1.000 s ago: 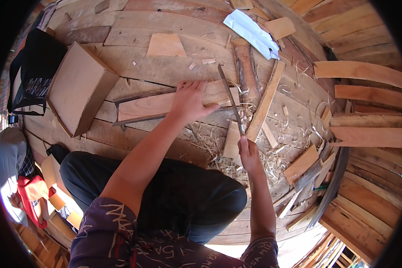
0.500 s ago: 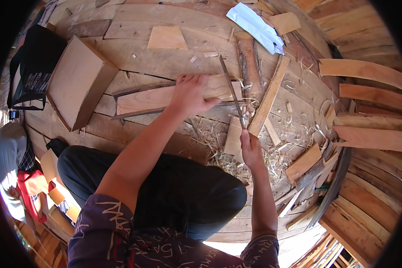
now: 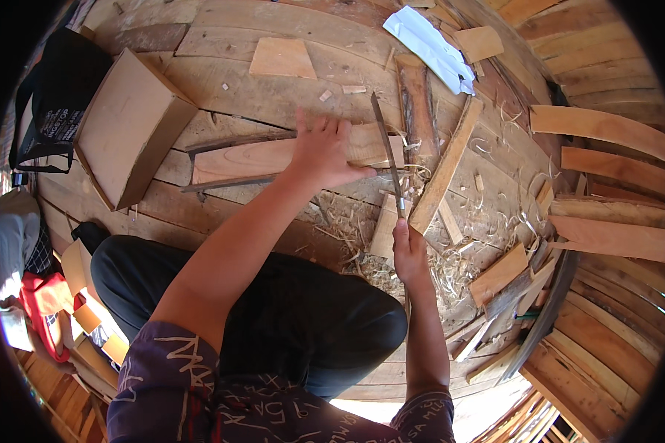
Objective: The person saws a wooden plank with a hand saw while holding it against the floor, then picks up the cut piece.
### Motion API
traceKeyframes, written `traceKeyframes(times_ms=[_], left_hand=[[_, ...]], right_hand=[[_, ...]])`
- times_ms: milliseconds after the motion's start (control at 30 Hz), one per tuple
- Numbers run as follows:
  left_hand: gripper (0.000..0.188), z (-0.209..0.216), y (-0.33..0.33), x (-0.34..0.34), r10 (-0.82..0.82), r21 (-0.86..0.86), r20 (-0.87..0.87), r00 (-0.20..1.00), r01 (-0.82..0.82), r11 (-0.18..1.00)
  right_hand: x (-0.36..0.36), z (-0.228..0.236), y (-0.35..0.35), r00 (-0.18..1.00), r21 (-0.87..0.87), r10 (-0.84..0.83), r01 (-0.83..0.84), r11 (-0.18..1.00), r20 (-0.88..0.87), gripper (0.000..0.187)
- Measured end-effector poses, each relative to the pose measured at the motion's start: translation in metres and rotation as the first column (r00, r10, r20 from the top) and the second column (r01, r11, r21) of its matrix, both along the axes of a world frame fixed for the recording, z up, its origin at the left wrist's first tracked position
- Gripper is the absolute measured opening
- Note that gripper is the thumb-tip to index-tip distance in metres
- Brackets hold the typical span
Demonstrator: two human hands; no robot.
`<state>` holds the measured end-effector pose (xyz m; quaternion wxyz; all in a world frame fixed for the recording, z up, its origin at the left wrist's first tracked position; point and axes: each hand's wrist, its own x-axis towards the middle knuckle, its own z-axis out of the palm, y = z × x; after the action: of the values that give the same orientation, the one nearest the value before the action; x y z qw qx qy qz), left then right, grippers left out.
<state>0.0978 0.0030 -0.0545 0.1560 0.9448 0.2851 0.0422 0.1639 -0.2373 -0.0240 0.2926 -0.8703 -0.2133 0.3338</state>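
Note:
My left hand (image 3: 322,153) lies with spread fingers across a pale wooden plank (image 3: 236,163) with dark, rough edges, resting on the floorboards. My right hand (image 3: 411,252) is closed round the handle of a long, narrow-bladed knife (image 3: 389,151). The blade points away from me and crosses over the plank's right end, a little right of my left thumb. Part of the plank is hidden under my left palm. Curled wood shavings (image 3: 447,277) lie around my right hand.
Right of the knife, a slanting wooden strip (image 3: 448,164) lies beside a bark-edged piece (image 3: 419,107). A pale blue sheet (image 3: 430,49) is beyond. At left stand a cardboard box (image 3: 125,133) and black bag (image 3: 63,88). Wood offcuts (image 3: 499,275) lie near the plank wall (image 3: 598,332). Another person (image 3: 15,229) is at far left.
My left hand's fingers have spread wider on the plank. My right hand and the knife have shifted slightly toward me, and the view has moved a little.

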Motion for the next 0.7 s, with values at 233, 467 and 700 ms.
traceKeyframes(times_ms=[233,467,700], left_hand=[[0.085,0.004,-0.009,0.011,-0.037,-0.114,-0.038,0.999,0.032,0.993],[0.078,-0.011,-0.007,0.006,-0.062,0.009,0.112,0.992,0.061,0.998],[0.075,-0.011,0.000,0.000,-0.026,-0.061,0.093,0.995,0.032,0.998]], right_hand=[[-0.006,-0.006,-0.001,0.997,0.065,0.006,-0.001,0.998,-0.078,0.058],[-0.004,-0.004,-0.002,0.983,0.070,-0.024,0.037,0.997,-0.180,0.057],[-0.007,0.000,-0.007,0.990,0.044,-0.018,0.024,0.999,-0.143,0.056]])
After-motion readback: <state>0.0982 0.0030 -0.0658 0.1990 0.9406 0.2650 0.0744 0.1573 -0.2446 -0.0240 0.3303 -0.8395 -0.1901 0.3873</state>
